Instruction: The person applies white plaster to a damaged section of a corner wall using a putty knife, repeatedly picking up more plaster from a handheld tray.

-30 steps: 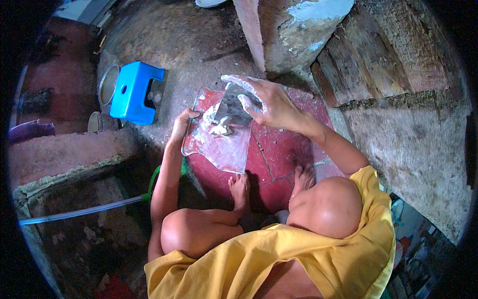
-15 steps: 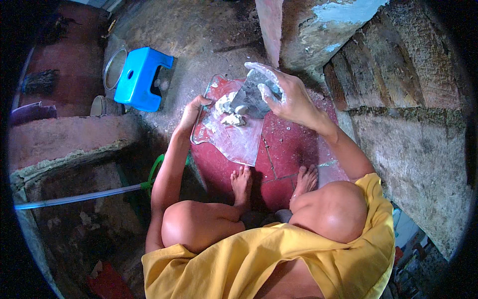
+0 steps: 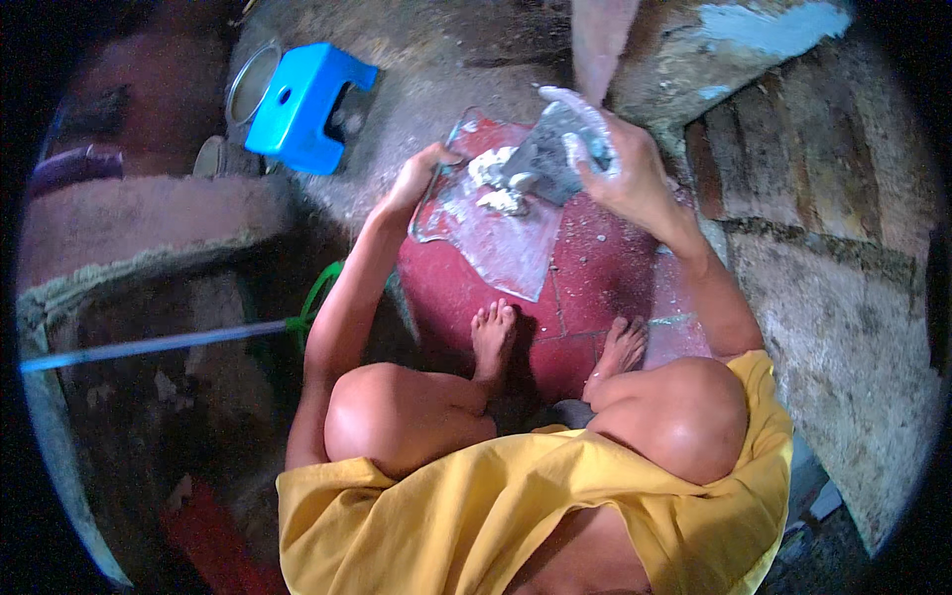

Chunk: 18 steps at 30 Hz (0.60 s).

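Observation:
My left hand (image 3: 418, 176) is closed on the left edge of a clear, irregularly shaped sheet (image 3: 501, 256) held over the floor, its thumb on top. Lumps of white paste (image 3: 499, 201) lie on the sheet, and pale smears spread around them. My right hand (image 3: 620, 164), its fingers coated in white, grips a thin dark grey flat plate (image 3: 550, 149) that slants over the upper right part of the sheet, beside the paste. Some of that plate is hidden behind the fingers.
Bare feet stand on red tiles (image 3: 595, 268). A blue plastic stool (image 3: 296, 109) and a round metal rim (image 3: 238, 87) are at upper left. A low ledge (image 3: 149, 223), a pale pipe (image 3: 149, 346) and green cord (image 3: 317, 293) are left. A rough wall (image 3: 813, 317) stands right.
The whole view has shifted, so stool, sheet and hands appear higher and farther right. My hands keep their holds, with little visible change between sheet, paste and grey plate.

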### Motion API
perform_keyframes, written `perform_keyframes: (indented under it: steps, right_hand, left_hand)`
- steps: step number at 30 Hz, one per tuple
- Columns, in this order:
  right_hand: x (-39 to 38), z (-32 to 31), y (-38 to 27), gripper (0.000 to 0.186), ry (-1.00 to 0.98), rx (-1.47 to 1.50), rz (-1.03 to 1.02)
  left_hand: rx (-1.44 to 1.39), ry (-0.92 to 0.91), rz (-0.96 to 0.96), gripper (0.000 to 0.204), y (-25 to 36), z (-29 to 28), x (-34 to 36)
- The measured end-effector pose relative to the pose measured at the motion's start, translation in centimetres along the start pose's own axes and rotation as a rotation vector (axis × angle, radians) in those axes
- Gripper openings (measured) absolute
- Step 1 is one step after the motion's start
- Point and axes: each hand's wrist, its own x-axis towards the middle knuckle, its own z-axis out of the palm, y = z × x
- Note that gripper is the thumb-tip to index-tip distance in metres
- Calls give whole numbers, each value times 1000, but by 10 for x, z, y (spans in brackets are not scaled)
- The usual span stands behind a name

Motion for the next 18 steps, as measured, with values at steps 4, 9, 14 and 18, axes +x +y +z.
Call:
perform_keyframes:
  steps: [4, 9, 14, 18]
  right_hand:
    - [3, -4, -2, 42, -5, 6, 82]
    - [10, -5, -12, 40, -25, 87, 82]
    - [7, -5, -14, 40, -43, -122, -159]
    - [3, -2, -10, 44, -153, -220, -185]
  left_hand:
    - [-115, -95, -56, 23, 7, -4, -5]
    - [-130, -83, -90, 24, 11, -8, -12]
    - [-124, -70, -90, 23, 10, -4, -4]
    - [-107, -41, -29, 21, -1, -7, 5]
